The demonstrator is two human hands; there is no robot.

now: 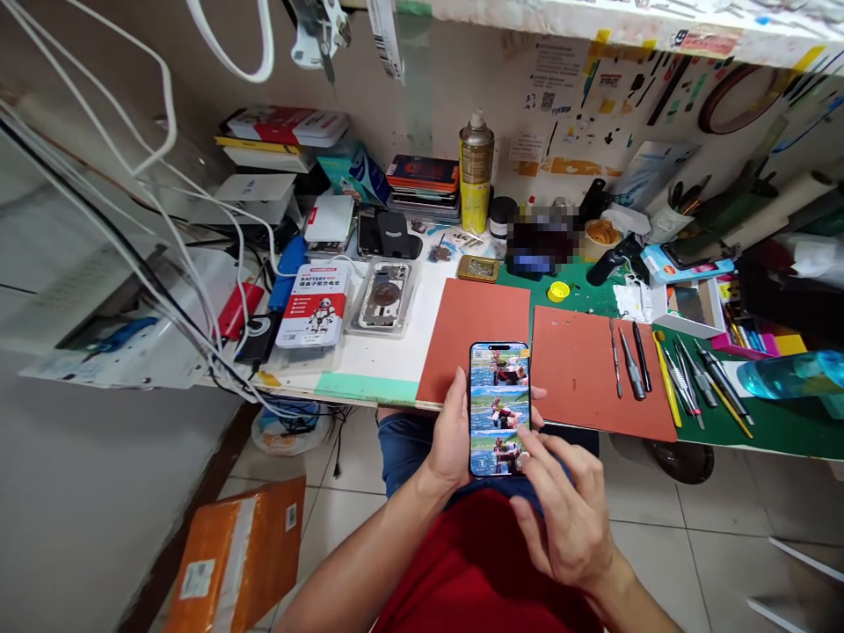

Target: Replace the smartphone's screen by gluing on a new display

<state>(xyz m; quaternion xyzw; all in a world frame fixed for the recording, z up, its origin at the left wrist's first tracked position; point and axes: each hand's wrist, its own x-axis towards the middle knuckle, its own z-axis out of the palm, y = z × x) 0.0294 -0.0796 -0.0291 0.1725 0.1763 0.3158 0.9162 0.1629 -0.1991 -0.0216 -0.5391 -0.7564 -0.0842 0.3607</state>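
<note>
A lit smartphone [499, 409] stands upright in my left hand [454, 431], over my lap at the bench's front edge. Its screen carries three stacked pictures of a figure against blue water. The left thumb lies along one side of the phone, and fingertips show past the other side. My right hand [567, 501] has its fingers apart, with a fingertip at the lower right of the screen; nothing is held in it. Behind the phone lie two reddish-brown mats [484, 308].
Screwdrivers and tweezers [689, 374] lie at the right, near a blue bottle [788, 376]. Left of the mats are an opened phone in a clear tray [384, 299] and a battery box [315, 308]. A spray can [475, 176] stands behind. White cables [175, 229] hang at left, above a cardboard box [237, 554].
</note>
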